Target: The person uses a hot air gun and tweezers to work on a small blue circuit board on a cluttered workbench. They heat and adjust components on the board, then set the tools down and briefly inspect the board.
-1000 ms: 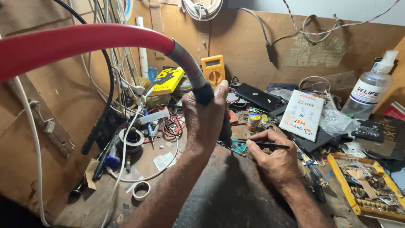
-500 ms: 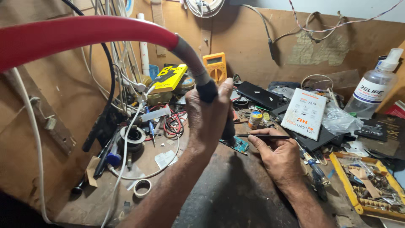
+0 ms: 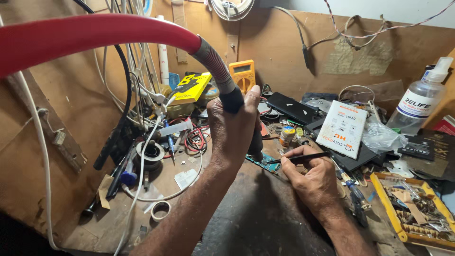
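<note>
We see wooden worktop [image 3: 109, 227], worn, dark mat [image 3: 265, 223] in middle. On left part: solder spool [image 3: 150, 152], small tape ring [image 3: 160, 211], white paper scrap [image 3: 185, 179], white cable [image 3: 137, 189] running across. At back we see yellow multimeter [image 3: 242, 76] upright near wall, yellow-black box [image 3: 192, 87], black flat device [image 3: 291, 106]. On right part: white packet [image 3: 343, 128], clear plastic bag [image 3: 379, 137], spray bottle [image 3: 422, 99], yellow tray [image 3: 412, 208] full of small parts. We find small green circuit board [image 3: 265, 165] lying at mat edge.
</note>
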